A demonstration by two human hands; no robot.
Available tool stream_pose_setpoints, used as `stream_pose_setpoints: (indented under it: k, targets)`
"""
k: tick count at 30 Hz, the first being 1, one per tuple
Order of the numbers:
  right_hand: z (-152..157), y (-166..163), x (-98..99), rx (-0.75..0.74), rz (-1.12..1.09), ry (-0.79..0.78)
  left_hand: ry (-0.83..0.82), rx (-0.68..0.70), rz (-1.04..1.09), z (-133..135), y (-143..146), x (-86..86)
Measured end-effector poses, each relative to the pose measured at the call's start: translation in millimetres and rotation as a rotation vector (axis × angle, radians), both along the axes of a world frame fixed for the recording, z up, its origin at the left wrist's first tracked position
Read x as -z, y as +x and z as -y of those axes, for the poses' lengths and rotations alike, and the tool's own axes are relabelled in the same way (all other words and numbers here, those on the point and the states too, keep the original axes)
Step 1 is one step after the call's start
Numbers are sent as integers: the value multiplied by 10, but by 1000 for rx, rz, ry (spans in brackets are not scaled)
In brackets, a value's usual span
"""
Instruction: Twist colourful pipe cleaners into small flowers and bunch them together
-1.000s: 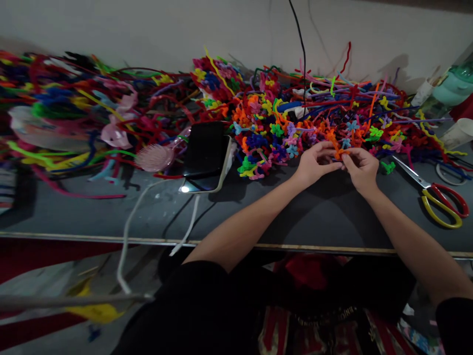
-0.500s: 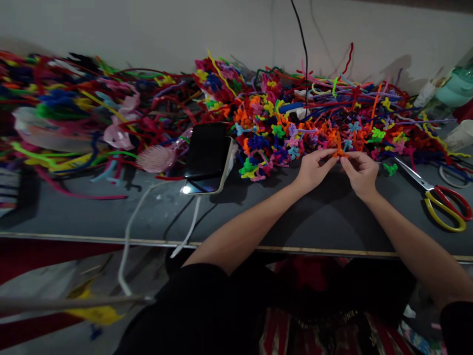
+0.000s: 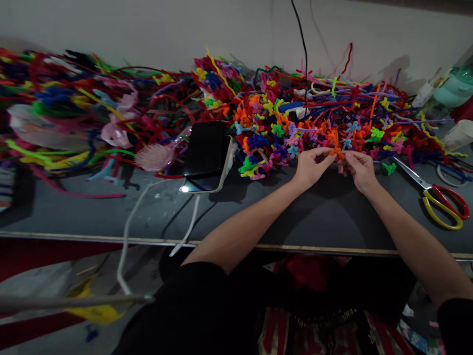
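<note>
An orange pipe cleaner (image 3: 336, 147), bent into small loops with one end sticking up, is pinched between both hands near the front of a colourful heap. My left hand (image 3: 311, 166) grips its left side between thumb and fingers. On its right side, my right hand (image 3: 359, 170) has thumb and forefinger closed at the loops, the other fingers curled below. Behind the hands lies the pile of pipe-cleaner flowers (image 3: 291, 130) in many colours. A small green pipe-cleaner piece (image 3: 389, 168) rests right of my right hand.
Scissors (image 3: 428, 190) with red and yellow handles lie partly open at right. Left of my arms are a phone (image 3: 204, 148) on a pale device, a pink hairbrush (image 3: 155, 157) and a white cable (image 3: 127, 231). A black cord (image 3: 303, 44) hangs over the heap. Paper cup (image 3: 460, 135) far right.
My right hand's fingers have shifted and curled under at the orange pipe cleaner, whose loops now show more. Both hands stay in nearly the same place; the view has moved slightly.
</note>
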State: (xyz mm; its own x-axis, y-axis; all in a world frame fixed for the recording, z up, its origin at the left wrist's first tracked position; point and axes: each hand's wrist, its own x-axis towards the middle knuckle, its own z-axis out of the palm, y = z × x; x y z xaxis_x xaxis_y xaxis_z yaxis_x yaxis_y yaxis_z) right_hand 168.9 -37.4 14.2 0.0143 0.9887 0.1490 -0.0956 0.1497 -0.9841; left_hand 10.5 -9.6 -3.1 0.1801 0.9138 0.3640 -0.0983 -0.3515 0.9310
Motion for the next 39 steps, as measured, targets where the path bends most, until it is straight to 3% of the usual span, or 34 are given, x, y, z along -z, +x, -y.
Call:
stream_pose_setpoints:
  k: [11,19,26,31,39]
  targets:
    - [7,3,9,-36,23,13,-47,-64,-50,63,-15,-95]
    - [-6,32,19,-59,9,2,-99,64,20,39,-6,-81]
    - [-1,38,-25,-100,9,-31,-29,58,-72,107,-22,-115]
    - [1,51,-28,-100,85,29,37,5,-166,124,-25,-89]
    - [-40,74,-5,-42,83,24,-18,26,-112,45,-35,-88]
